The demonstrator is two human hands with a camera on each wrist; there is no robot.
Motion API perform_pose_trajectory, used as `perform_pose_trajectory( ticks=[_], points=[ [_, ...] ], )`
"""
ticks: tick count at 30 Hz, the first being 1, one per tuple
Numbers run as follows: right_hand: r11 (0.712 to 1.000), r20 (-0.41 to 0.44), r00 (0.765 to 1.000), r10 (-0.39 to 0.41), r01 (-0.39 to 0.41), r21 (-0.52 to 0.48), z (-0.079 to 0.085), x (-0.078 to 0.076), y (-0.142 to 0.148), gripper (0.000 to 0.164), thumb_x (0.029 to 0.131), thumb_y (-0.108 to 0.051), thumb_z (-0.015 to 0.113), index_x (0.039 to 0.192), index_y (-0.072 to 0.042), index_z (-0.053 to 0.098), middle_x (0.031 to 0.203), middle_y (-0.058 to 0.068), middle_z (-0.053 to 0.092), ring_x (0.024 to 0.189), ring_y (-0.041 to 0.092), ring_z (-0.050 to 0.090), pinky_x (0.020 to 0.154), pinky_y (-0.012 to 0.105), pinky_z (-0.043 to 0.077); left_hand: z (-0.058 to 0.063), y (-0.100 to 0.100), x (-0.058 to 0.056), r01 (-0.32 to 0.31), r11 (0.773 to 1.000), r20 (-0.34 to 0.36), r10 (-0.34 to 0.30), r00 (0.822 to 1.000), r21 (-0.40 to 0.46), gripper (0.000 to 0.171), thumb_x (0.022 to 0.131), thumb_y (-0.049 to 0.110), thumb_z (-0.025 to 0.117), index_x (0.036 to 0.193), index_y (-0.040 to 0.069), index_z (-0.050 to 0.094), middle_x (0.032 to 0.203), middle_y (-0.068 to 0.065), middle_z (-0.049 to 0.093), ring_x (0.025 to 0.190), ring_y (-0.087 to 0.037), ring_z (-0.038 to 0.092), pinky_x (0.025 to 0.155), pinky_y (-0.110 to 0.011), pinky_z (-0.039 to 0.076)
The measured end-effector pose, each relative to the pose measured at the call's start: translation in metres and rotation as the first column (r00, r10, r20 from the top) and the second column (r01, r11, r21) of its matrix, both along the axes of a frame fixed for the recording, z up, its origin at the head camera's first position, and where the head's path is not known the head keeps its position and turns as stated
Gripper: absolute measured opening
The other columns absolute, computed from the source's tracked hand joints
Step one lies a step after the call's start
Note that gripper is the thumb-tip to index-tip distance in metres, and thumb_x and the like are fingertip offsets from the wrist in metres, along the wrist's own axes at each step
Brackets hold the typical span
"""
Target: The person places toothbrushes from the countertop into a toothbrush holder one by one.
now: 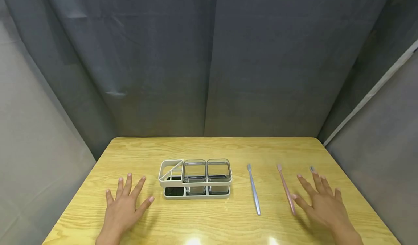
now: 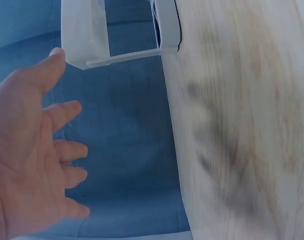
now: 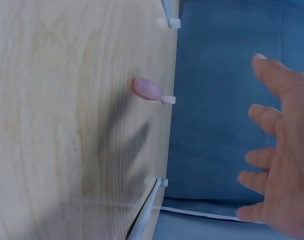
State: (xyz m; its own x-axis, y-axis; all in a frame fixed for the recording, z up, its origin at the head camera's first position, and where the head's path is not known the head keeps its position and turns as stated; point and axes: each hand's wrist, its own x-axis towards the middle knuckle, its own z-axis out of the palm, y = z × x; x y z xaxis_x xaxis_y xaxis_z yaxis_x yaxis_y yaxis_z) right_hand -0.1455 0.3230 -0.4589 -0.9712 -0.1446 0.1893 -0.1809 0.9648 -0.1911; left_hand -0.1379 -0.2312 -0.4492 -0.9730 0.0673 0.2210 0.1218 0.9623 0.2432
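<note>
My left hand (image 1: 122,208) hovers with spread fingers to the left of a white toothbrush stand (image 1: 196,183), holding nothing. Two clear cups (image 1: 195,179) sit in the stand's middle and right sections; its left section has a diagonal divider. In the left wrist view the thumb overlaps the edge of the stand (image 2: 81,32). Spread and empty, my right hand (image 1: 326,207) is above the table, right of a pink toothbrush (image 1: 286,189). A third toothbrush, grey-blue (image 3: 147,205), lies beneath that hand, mostly hidden in the head view. Further left lies a blue toothbrush (image 1: 254,190).
The wooden table (image 1: 183,149) has rounded far corners. A dark grey curtain (image 1: 156,74) hangs right behind it, and lighter grey cloth panels (image 1: 29,129) stand at both sides.
</note>
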Motion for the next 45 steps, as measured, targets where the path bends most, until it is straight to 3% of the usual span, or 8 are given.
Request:
perform_pose_trajectory(
  ticks=[4, 8, 12, 18, 25, 32, 39, 45],
  points=[
    [1.0, -0.024, 0.999, 0.024, -0.024, -0.005, 0.005, -0.002, 0.001, 0.072, 0.089, -0.051, 0.054, 0.144, -0.011, 0.033, 0.141, 0.036, 0.022, 0.115, 0.061, 0.031, 0.081, 0.075, 0.03, 0.002, -0.003, -0.001, 0.008, 1.0, -0.04, -0.007, 0.999, 0.017, 0.069, 0.085, 0.056, 0.056, 0.135, 0.009, 0.049, 0.14, -0.03, 0.031, 0.128, -0.05, 0.024, 0.093, -0.075, 0.015],
    [0.995, -0.032, 0.998, 0.046, -0.049, -0.087, 0.009, -0.002, -0.001, 0.068, 0.087, -0.044, 0.061, 0.139, -0.006, 0.04, 0.134, 0.037, 0.034, 0.097, 0.057, 0.05, 0.063, 0.062, 0.047, 0.003, -0.004, -0.002, 0.026, 0.999, -0.102, -0.023, 0.995, 0.036, 0.064, 0.082, 0.049, 0.065, 0.128, 0.005, 0.055, 0.129, -0.03, 0.046, 0.113, -0.049, 0.045, 0.087, -0.071, 0.032],
    [0.98, -0.063, 0.996, 0.062, -0.073, -0.187, 0.008, -0.002, -0.005, 0.06, 0.088, -0.034, 0.064, 0.135, -0.003, 0.045, 0.132, 0.035, 0.037, 0.089, 0.052, 0.055, 0.06, 0.062, 0.047, 0.002, -0.002, -0.001, 0.029, 0.996, -0.104, -0.02, 0.994, 0.087, 0.065, 0.08, 0.05, 0.066, 0.126, 0.005, 0.056, 0.124, -0.029, 0.05, 0.102, -0.05, 0.053, 0.081, -0.067, 0.039],
    [0.946, -0.12, 0.988, 0.1, -0.132, -0.295, -0.001, -0.004, -0.009, 0.056, 0.085, -0.022, 0.068, 0.131, 0.001, 0.047, 0.127, 0.032, 0.044, 0.102, 0.058, 0.046, 0.069, 0.071, 0.04, -0.001, 0.0, -0.001, 0.034, 0.982, -0.083, -0.019, 0.996, 0.188, 0.061, 0.081, 0.046, 0.067, 0.126, 0.006, 0.056, 0.126, -0.025, 0.051, 0.107, -0.048, 0.051, 0.081, -0.064, 0.042],
    [0.882, -0.148, 0.981, 0.122, -0.176, -0.438, -0.007, -0.012, -0.015, 0.056, 0.084, -0.013, 0.07, 0.131, 0.005, 0.045, 0.122, 0.032, 0.049, 0.097, 0.049, 0.055, 0.073, 0.065, 0.045, -0.004, -0.001, -0.003, 0.111, 0.943, -0.124, -0.075, 0.989, 0.313, 0.052, 0.08, 0.035, 0.073, 0.121, 0.007, 0.06, 0.121, -0.018, 0.057, 0.11, -0.04, 0.052, 0.086, -0.059, 0.043],
    [0.83, -0.085, 0.987, 0.135, -0.16, -0.535, -0.01, -0.015, -0.023, 0.059, 0.086, -0.017, 0.068, 0.135, 0.004, 0.041, 0.126, 0.028, 0.049, 0.1, 0.045, 0.056, 0.075, 0.056, 0.049, -0.009, -0.005, -0.011, 0.181, 0.902, -0.114, -0.148, 0.982, 0.392, 0.051, 0.077, 0.029, 0.076, 0.121, 0.01, 0.06, 0.122, -0.017, 0.057, 0.113, -0.039, 0.05, 0.088, -0.059, 0.042],
    [0.735, -0.045, 0.981, 0.189, -0.172, -0.655, -0.012, -0.02, -0.032, 0.062, 0.085, -0.014, 0.068, 0.137, 0.001, 0.038, 0.123, 0.033, 0.047, 0.098, 0.049, 0.055, 0.071, 0.045, 0.054, -0.011, -0.003, -0.02, 0.171, 0.882, -0.07, -0.156, 0.985, 0.439, 0.052, 0.076, 0.029, 0.077, 0.123, 0.013, 0.059, 0.124, -0.012, 0.057, 0.113, -0.037, 0.051, 0.088, -0.056, 0.043],
    [0.685, -0.013, 0.969, 0.245, -0.183, -0.705, -0.017, -0.026, -0.031, 0.061, 0.087, -0.014, 0.067, 0.138, 0.001, 0.036, 0.129, 0.033, 0.042, 0.1, 0.05, 0.053, 0.073, 0.039, 0.055, -0.011, 0.002, -0.027, 0.147, 0.826, -0.025, -0.159, 0.987, 0.544, 0.052, 0.079, 0.029, 0.075, 0.125, 0.013, 0.057, 0.126, -0.012, 0.055, 0.112, -0.037, 0.052, 0.087, -0.055, 0.045]
  ],
)
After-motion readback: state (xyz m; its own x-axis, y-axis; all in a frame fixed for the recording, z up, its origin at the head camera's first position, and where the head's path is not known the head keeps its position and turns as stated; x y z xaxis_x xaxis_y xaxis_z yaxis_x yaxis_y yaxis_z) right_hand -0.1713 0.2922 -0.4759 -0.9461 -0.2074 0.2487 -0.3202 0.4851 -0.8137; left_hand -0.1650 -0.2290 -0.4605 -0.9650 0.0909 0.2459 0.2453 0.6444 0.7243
